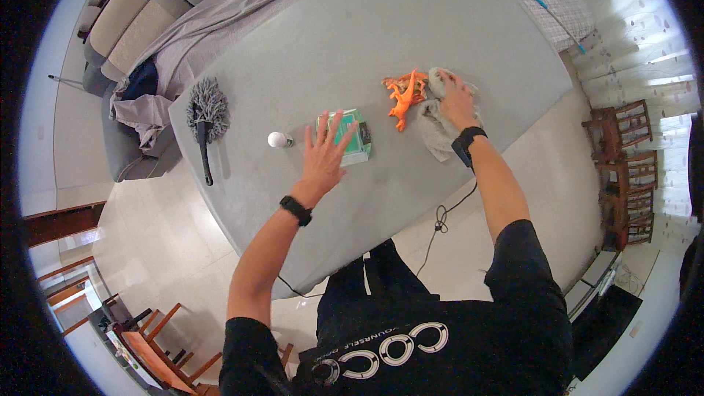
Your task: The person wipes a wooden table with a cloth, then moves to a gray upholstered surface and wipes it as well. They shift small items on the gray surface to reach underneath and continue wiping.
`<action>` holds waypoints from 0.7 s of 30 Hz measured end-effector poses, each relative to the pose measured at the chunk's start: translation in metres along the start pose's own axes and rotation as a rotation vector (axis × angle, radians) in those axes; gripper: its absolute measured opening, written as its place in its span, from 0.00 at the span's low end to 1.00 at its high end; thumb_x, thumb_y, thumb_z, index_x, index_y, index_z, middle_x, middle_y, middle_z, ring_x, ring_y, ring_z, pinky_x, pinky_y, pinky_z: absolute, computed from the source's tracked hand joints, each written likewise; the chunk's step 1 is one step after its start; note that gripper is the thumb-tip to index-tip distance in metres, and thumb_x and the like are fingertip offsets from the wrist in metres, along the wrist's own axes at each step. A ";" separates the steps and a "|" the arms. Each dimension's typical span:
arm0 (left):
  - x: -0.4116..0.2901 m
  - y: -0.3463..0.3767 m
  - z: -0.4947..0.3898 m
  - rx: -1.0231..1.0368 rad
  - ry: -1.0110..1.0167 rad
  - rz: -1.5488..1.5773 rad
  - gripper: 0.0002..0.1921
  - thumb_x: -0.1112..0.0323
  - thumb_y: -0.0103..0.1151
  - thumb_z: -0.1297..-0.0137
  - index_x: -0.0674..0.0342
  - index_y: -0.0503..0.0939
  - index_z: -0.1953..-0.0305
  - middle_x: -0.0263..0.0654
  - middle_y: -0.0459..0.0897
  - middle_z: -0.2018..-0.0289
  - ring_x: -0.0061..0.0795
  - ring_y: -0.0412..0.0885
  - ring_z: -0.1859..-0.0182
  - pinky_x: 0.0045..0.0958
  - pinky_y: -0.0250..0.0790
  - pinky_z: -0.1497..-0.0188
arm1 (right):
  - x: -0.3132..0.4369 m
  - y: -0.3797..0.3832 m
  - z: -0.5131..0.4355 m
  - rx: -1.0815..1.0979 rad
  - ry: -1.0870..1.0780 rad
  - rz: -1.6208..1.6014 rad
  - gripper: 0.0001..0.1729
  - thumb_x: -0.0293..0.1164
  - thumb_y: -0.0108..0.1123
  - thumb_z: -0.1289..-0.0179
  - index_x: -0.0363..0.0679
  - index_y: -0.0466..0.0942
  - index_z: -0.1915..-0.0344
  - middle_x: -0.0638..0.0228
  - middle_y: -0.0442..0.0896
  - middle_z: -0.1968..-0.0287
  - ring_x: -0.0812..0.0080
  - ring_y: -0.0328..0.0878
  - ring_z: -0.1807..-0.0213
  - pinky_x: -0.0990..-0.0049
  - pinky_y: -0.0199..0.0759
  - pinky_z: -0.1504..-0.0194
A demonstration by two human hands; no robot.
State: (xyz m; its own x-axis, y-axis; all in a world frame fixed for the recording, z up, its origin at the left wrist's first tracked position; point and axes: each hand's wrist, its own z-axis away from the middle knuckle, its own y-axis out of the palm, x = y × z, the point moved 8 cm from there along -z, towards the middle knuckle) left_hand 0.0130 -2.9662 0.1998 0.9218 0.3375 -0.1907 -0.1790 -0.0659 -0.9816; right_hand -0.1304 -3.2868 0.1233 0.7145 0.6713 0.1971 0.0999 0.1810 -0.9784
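My left hand (322,162) has its fingers spread over a green and clear plastic box (356,146); whether the fingertips touch it is hard to tell. Just left of that hand lies a small object with a round white top (277,139). My right hand (457,102) is on a crumpled grey cloth (434,129), fingers somewhat apart; its grip is unclear. Against the cloth's left side is an orange toy dinosaur (406,99), partly over another orange-brown patterned item (391,83). Black bands circle both wrists.
All of this lies on a grey-covered table (341,49). A fluffy grey duster (207,110) with a black handle is near its left edge. A sofa (143,16) stands beyond, wooden chairs (632,170) stand right, and a black cord (440,220) hangs by the front edge.
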 end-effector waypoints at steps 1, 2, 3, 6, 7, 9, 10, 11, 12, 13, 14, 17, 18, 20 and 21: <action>-0.006 0.006 -0.009 0.001 0.028 -0.007 0.60 0.63 0.83 0.61 0.40 0.59 0.23 0.43 0.55 0.22 0.55 0.52 0.22 0.65 0.54 0.28 | 0.014 0.003 -0.008 0.056 -0.048 0.061 0.49 0.28 0.65 0.41 0.62 0.55 0.22 0.58 0.65 0.28 0.45 0.66 0.33 0.47 0.66 0.35; -0.005 0.015 -0.017 0.035 -0.009 0.002 0.58 0.62 0.83 0.61 0.40 0.60 0.24 0.44 0.55 0.23 0.56 0.52 0.22 0.66 0.54 0.29 | 0.026 0.007 -0.013 0.125 -0.081 0.124 0.51 0.27 0.64 0.42 0.63 0.54 0.21 0.55 0.64 0.27 0.44 0.67 0.34 0.48 0.67 0.36; -0.004 0.023 -0.023 0.048 -0.038 0.013 0.57 0.61 0.82 0.60 0.41 0.62 0.25 0.44 0.56 0.23 0.57 0.53 0.22 0.67 0.55 0.30 | 0.036 0.005 -0.014 0.118 -0.104 0.119 0.50 0.26 0.64 0.42 0.63 0.55 0.21 0.55 0.64 0.27 0.44 0.67 0.34 0.48 0.67 0.36; -0.002 0.046 -0.023 0.107 -0.105 0.024 0.52 0.59 0.82 0.58 0.44 0.65 0.27 0.48 0.57 0.25 0.58 0.55 0.24 0.65 0.58 0.31 | 0.063 0.002 -0.007 0.123 -0.134 0.106 0.48 0.28 0.65 0.42 0.64 0.58 0.23 0.56 0.65 0.28 0.45 0.67 0.34 0.50 0.67 0.35; 0.001 0.056 -0.019 0.165 -0.133 0.026 0.51 0.58 0.81 0.57 0.45 0.66 0.28 0.49 0.58 0.26 0.58 0.56 0.25 0.64 0.58 0.32 | 0.074 0.003 -0.004 0.113 -0.150 0.106 0.47 0.30 0.66 0.41 0.64 0.59 0.23 0.59 0.66 0.29 0.46 0.67 0.34 0.50 0.67 0.34; 0.006 0.057 -0.005 0.079 -0.189 0.049 0.48 0.59 0.81 0.55 0.47 0.67 0.30 0.53 0.59 0.27 0.59 0.58 0.27 0.61 0.60 0.32 | 0.101 0.008 -0.001 0.083 -0.190 0.072 0.44 0.33 0.68 0.40 0.63 0.62 0.24 0.60 0.67 0.31 0.48 0.67 0.34 0.51 0.68 0.35; 0.009 0.060 0.005 0.087 -0.236 0.058 0.46 0.59 0.80 0.55 0.49 0.68 0.31 0.54 0.59 0.28 0.59 0.60 0.28 0.59 0.61 0.33 | 0.116 0.011 0.001 0.066 -0.217 0.040 0.43 0.33 0.68 0.40 0.63 0.64 0.25 0.59 0.68 0.32 0.48 0.67 0.35 0.51 0.69 0.36; 0.011 0.056 0.015 0.027 -0.269 0.073 0.47 0.59 0.80 0.54 0.49 0.67 0.30 0.54 0.60 0.29 0.58 0.60 0.28 0.58 0.61 0.33 | 0.132 0.014 0.004 0.050 -0.236 0.004 0.42 0.33 0.68 0.40 0.62 0.65 0.26 0.59 0.69 0.33 0.48 0.68 0.36 0.51 0.70 0.37; 0.015 0.054 0.026 -0.002 -0.310 0.080 0.47 0.59 0.80 0.54 0.50 0.67 0.30 0.54 0.62 0.30 0.56 0.61 0.28 0.56 0.62 0.34 | 0.150 0.019 0.007 0.040 -0.262 -0.030 0.41 0.33 0.67 0.40 0.60 0.66 0.26 0.58 0.69 0.34 0.48 0.68 0.36 0.52 0.70 0.37; 0.020 0.051 0.035 -0.030 -0.354 0.073 0.47 0.59 0.80 0.53 0.50 0.67 0.30 0.54 0.63 0.31 0.55 0.62 0.29 0.55 0.62 0.35 | 0.169 0.023 0.008 0.021 -0.279 -0.066 0.41 0.33 0.67 0.40 0.59 0.66 0.27 0.57 0.69 0.34 0.48 0.68 0.36 0.52 0.71 0.38; 0.024 0.047 0.046 -0.052 -0.392 0.089 0.47 0.58 0.79 0.53 0.52 0.66 0.30 0.54 0.62 0.30 0.55 0.62 0.29 0.54 0.62 0.35 | 0.191 0.028 0.012 0.002 -0.300 -0.091 0.41 0.32 0.67 0.41 0.58 0.66 0.27 0.56 0.70 0.34 0.48 0.68 0.36 0.52 0.70 0.38; 0.036 0.040 0.074 -0.075 -0.530 0.096 0.49 0.57 0.79 0.52 0.55 0.64 0.28 0.54 0.62 0.30 0.55 0.62 0.29 0.53 0.64 0.36 | 0.237 0.038 0.027 -0.008 -0.342 -0.217 0.41 0.30 0.66 0.41 0.54 0.66 0.27 0.55 0.71 0.35 0.48 0.69 0.36 0.53 0.70 0.37; 0.040 0.039 0.082 -0.060 -0.578 0.096 0.49 0.57 0.79 0.51 0.56 0.63 0.28 0.54 0.61 0.30 0.55 0.62 0.29 0.52 0.64 0.37 | 0.242 0.039 0.031 0.000 -0.358 -0.266 0.41 0.29 0.66 0.41 0.53 0.66 0.27 0.55 0.71 0.36 0.47 0.69 0.37 0.54 0.70 0.36; 0.048 0.039 0.093 -0.048 -0.653 0.070 0.50 0.58 0.79 0.51 0.58 0.61 0.27 0.55 0.61 0.30 0.55 0.62 0.29 0.51 0.65 0.37 | 0.236 0.033 0.033 0.003 -0.421 -0.400 0.40 0.28 0.66 0.41 0.50 0.66 0.27 0.53 0.73 0.37 0.47 0.70 0.37 0.55 0.69 0.36; 0.052 0.038 0.097 -0.051 -0.680 0.044 0.51 0.58 0.79 0.51 0.59 0.60 0.27 0.55 0.61 0.30 0.55 0.62 0.29 0.50 0.66 0.37 | 0.229 0.027 0.035 -0.013 -0.469 -0.478 0.40 0.27 0.66 0.41 0.48 0.66 0.28 0.53 0.74 0.38 0.47 0.70 0.37 0.55 0.69 0.35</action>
State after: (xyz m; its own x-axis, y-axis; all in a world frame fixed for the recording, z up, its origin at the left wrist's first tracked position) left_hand 0.0206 -2.8598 0.1529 0.4904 0.8471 -0.2049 -0.1798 -0.1318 -0.9748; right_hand 0.0117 -3.1034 0.1439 0.2134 0.7615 0.6121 0.3411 0.5290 -0.7771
